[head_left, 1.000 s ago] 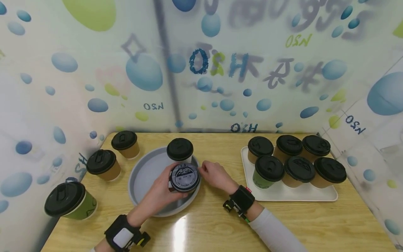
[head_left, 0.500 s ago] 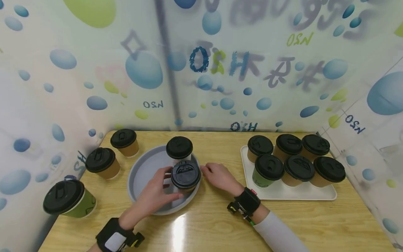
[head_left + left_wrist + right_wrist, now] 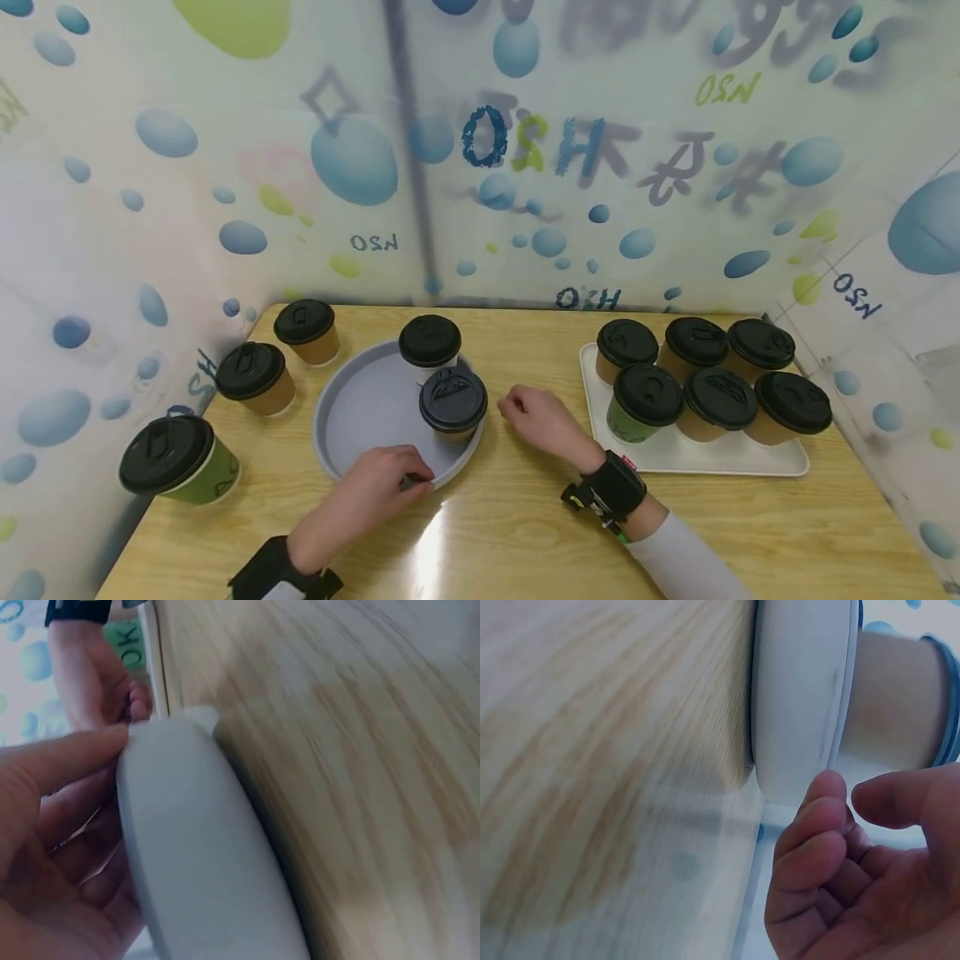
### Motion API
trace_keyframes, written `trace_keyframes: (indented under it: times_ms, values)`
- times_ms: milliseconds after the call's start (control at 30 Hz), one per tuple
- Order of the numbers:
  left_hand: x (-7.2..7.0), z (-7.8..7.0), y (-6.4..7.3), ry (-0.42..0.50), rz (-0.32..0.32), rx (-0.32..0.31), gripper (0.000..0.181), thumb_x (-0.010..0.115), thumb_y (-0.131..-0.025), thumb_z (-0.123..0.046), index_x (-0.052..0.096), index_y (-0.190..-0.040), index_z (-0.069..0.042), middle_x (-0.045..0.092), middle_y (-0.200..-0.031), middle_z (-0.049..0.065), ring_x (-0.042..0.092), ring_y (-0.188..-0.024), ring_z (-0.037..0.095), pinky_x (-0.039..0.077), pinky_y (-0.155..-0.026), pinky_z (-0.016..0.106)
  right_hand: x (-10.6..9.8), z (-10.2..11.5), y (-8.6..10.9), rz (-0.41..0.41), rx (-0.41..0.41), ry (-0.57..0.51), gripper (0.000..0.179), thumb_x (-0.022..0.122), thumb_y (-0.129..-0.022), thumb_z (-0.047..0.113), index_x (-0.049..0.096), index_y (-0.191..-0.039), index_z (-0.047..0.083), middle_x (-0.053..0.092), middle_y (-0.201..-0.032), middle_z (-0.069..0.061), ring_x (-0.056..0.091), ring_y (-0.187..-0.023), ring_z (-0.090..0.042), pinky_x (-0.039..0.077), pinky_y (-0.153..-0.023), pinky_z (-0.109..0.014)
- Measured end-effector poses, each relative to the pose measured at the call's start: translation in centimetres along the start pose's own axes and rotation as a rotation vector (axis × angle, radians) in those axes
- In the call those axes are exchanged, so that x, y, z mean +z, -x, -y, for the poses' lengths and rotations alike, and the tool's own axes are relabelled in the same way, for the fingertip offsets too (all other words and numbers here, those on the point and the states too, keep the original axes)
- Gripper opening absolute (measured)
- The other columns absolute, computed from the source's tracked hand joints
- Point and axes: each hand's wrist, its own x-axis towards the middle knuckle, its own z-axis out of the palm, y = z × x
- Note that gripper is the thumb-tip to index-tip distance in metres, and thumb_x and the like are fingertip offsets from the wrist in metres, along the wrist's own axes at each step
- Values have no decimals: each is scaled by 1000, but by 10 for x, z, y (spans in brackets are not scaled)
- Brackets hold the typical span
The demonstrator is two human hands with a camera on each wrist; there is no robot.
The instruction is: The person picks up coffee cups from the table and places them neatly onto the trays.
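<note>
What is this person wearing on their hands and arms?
No gloves on the left hand or right hand. The left band is black with a whitish patch. The right band is black, with a red tag and small black device. Farther up that arm is a pale sleeve.

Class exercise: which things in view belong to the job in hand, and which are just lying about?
Probably in the job, nearest the left hand and right hand:
round grey tray
front cup and rear cup on it

Apparently lying about, untouched:
green cup and two brown cups at left
white tray at right, with six cups
</note>
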Motion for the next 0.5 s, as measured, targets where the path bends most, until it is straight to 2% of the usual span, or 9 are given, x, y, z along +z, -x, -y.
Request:
trace_keyframes:
  times_ms: [267, 400, 500]
  values:
    - [26, -18, -27, -135, -156, 12, 9, 87, -83, -14, 79, -85, -13, 66, -81, -5, 66, -76, 12, 55, -67, 30, 3, 9, 6, 34, -63, 2, 28, 55, -107, 15, 71, -85, 8, 51, -64, 5, 42, -52, -9, 33, -52, -24]
    - [32, -23, -38, -229, -195, 13, 12, 87, -83, -17, 77, -86, -11, 66, -82, -2, 65, -77, 16, 54, -66, 32, 9, 10, 5, 46, -74, 13, 31, 54, -106, 17, 70, -81, 10, 51, -63, 6, 42, -51, -8, 34, -52, -24]
    - [30, -27, -36, -255, -201, 0, 16, 87, -83, -20, 78, -88, -8, 67, -84, 1, 66, -77, 19, 55, -66, 34, 13, 12, 3, 56, -82, 5, 36, 53, -107, 20, 62, -72, 13, 44, -59, 8, 39, -50, -7, 32, -51, -23]
